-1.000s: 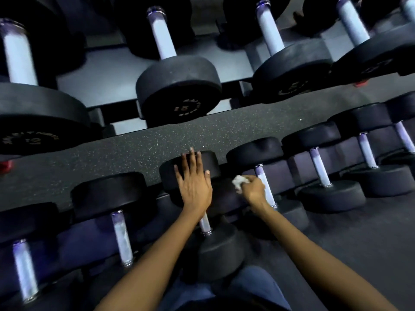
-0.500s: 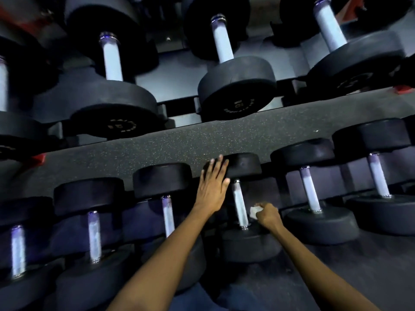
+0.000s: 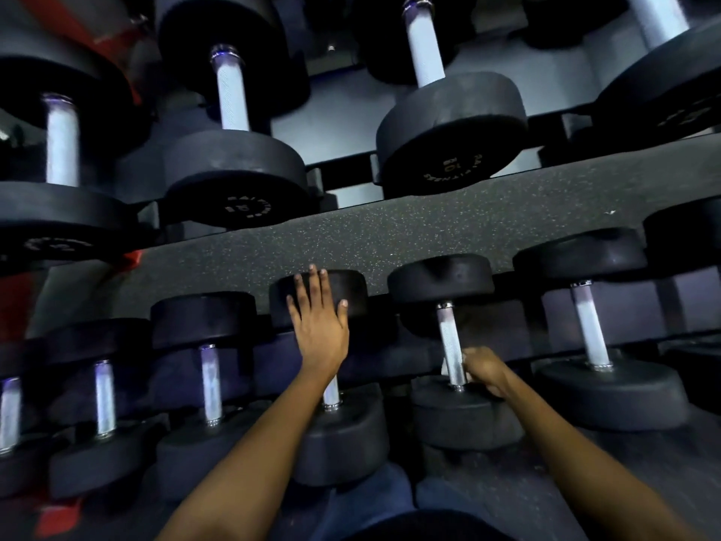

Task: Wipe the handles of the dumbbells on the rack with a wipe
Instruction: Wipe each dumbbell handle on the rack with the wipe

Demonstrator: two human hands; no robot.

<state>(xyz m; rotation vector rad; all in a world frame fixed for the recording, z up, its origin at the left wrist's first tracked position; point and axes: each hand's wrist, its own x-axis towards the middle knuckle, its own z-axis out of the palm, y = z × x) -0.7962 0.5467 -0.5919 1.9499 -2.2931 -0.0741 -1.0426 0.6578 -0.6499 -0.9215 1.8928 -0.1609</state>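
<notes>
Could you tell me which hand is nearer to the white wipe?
Right. The right hand presses the wipe against a dumbbell handle; the left hand rests flat on the neighbouring dumbbell's head, apart from it.

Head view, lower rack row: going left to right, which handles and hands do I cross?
Far-left handle → second handle → third handle → left hand, flat on a dumbbell head → handle under the right hand's grip → bare handle.

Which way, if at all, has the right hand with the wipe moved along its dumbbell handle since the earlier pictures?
Yes. The right hand has slid down the handle toward the near weight head, and the wipe now sits by the lower collar; earlier it gripped nearer the top.
</notes>
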